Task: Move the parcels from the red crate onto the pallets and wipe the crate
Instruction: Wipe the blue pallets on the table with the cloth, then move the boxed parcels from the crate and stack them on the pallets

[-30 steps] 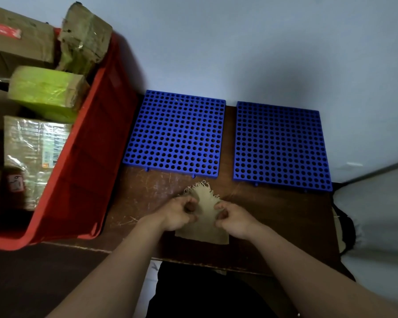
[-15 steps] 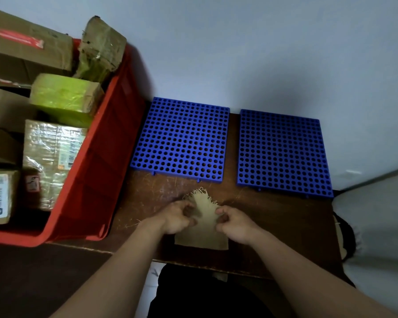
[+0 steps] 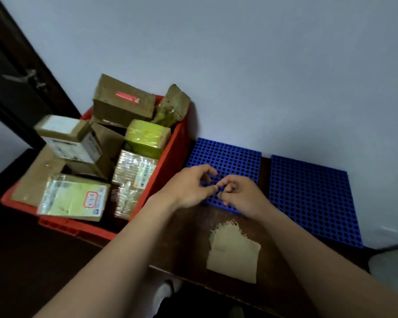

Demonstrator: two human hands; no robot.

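From the head camera I see the left hand and right hand over the left pallet, fingers curled and tips touching. I cannot tell if they pinch anything. The parcels sit in the crate. A cloth lies on the table.

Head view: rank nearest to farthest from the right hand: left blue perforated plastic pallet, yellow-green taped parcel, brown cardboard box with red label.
1. Left blue perforated plastic pallet: under the right hand, which overlaps its near edge.
2. Yellow-green taped parcel: left of the hand, in the red plastic crate.
3. Brown cardboard box with red label: farthest, at the crate's far end.
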